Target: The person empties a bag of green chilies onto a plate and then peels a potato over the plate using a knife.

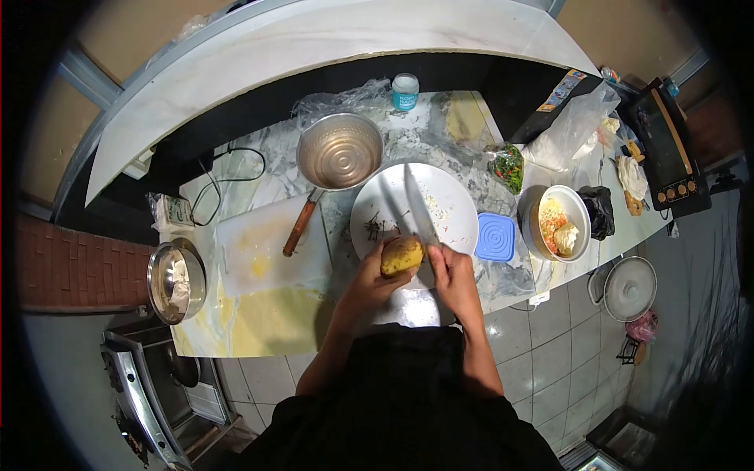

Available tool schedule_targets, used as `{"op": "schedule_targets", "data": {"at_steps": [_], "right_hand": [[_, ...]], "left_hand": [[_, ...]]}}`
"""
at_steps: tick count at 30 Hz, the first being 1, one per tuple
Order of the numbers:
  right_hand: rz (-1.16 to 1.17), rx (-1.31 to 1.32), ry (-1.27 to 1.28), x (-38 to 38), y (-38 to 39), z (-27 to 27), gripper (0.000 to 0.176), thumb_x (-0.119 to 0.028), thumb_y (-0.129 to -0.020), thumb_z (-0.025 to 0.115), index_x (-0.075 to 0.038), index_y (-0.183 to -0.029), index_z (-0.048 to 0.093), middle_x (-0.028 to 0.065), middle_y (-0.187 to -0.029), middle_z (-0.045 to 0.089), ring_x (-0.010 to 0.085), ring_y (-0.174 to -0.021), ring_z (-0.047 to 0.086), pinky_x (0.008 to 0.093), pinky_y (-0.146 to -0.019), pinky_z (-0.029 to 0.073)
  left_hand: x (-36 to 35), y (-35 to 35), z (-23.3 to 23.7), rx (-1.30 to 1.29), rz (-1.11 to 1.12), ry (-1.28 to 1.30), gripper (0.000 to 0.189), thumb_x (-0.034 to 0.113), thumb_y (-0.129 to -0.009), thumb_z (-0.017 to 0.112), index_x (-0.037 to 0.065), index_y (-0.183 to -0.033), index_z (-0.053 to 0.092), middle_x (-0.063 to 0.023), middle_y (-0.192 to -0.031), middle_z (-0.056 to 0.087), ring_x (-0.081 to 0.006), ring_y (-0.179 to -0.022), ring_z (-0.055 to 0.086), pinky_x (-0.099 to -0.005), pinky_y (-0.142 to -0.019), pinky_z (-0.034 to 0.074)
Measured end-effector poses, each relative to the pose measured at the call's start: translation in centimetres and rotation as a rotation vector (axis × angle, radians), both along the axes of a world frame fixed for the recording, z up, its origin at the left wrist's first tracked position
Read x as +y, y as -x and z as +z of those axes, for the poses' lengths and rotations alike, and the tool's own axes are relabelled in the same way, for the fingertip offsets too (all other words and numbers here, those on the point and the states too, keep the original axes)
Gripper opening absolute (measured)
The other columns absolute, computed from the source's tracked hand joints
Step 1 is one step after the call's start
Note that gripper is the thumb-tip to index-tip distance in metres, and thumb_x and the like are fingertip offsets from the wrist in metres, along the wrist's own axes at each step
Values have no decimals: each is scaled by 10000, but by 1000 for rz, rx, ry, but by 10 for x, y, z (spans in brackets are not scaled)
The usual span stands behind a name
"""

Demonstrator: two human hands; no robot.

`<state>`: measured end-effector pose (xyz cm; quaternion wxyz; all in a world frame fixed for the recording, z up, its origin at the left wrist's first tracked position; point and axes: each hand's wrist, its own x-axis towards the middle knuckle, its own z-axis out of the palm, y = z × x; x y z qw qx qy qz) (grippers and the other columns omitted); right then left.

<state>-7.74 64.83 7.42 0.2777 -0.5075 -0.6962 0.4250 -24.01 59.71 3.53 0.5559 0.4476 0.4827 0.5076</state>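
A yellow-brown potato (402,257) is in my left hand (372,276), whose fingers wrap round it over the front edge of a white plate (459,212). My right hand (453,275) is closed on the handle of a large knife (418,202). The blade points away from me over the plate, beside the potato's right side. Dark thin scraps (379,228) and small pale bits (442,213) lie on the plate.
Behind the plate stands a saucepan (341,149) with a wooden handle. A cutting board (271,243) and a steel bowl (161,282) are at the left. To the right are a blue lid (495,237), a white bowl of food (581,228) and a bag of chillies (507,169).
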Motion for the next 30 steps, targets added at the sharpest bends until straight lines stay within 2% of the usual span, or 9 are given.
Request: {"op": "schedule_targets", "data": {"at_steps": [2,10,12,14,15,16,18,28,30], "right_hand": [[72,38,-122,-5,1,-6,293,-155,-959,517,83,-793,562,297,-685,507,484,-670,487,420,-568,420],[-36,11,-43,2,0,-33,311,-167,-950,530,87,-776,571,307,-715,535,487,-742,534,446,-593,427],[-42,-23,-43,4,-3,-26,314,-172,-954,526,87,-782,571,307,-717,534,486,-737,534,444,-597,428],[-32,63,-112,4,-5,-23,339,-180,-965,533,65,-731,516,156,-529,378,207,-481,295,360,-469,309],[-16,74,-105,3,-4,-17,356,-198,-968,534,60,-723,517,152,-527,374,188,-484,294,360,-466,306],[-18,72,-102,2,-5,-11,356,-198,-968,534,60,-723,517,152,-527,374,188,-484,294,360,-466,306],[65,-54,-23,1,-6,-4,335,-189,-957,530,85,-765,556,291,-671,514,468,-630,505,436,-569,415],[-1,21,-112,9,-5,-34,332,-180,-957,530,84,-756,546,285,-638,487,461,-597,452,429,-560,402],[-101,34,-22,7,-6,-30,333,-180,-960,524,85,-760,545,283,-640,486,453,-592,447,419,-560,402]], "left_hand": [[-2,-1,10,26,5,7,528,58,-822,708,-18,-1262,424,-104,-1159,550,-128,-1091,520,-286,-932,443],[-8,-7,16,-137,13,29,523,64,-813,717,-10,-1248,439,-110,-1152,554,-151,-1087,532,-295,-945,433],[-2,-2,11,-6,14,-95,510,76,-815,721,-7,-1234,442,-111,-1159,551,-149,-1085,531,-301,-947,429],[-2,0,20,70,2,-77,505,78,-815,722,-5,-1230,444,-110,-1156,550,-150,-1084,531,-305,-946,429],[-3,-1,25,137,-5,-60,501,80,-816,722,-3,-1226,446,-109,-1154,549,-150,-1083,531,-308,-944,429],[-3,-1,21,135,-7,-58,501,80,-816,722,-3,-1226,446,-109,-1154,549,-150,-1083,531,-308,-944,429],[-1,0,14,146,3,-78,504,69,-821,717,2,-1232,435,-103,-1151,542,-152,-1077,535,-301,-935,432],[-5,-5,16,-126,-84,10,545,51,-813,725,14,-1256,409,-88,-1181,522,-140,-1127,499,-286,-958,422],[-2,-6,14,-116,-23,-5,554,64,-805,737,6,-1245,405,-99,-1182,520,-151,-1125,502,-293,-966,416]]}}
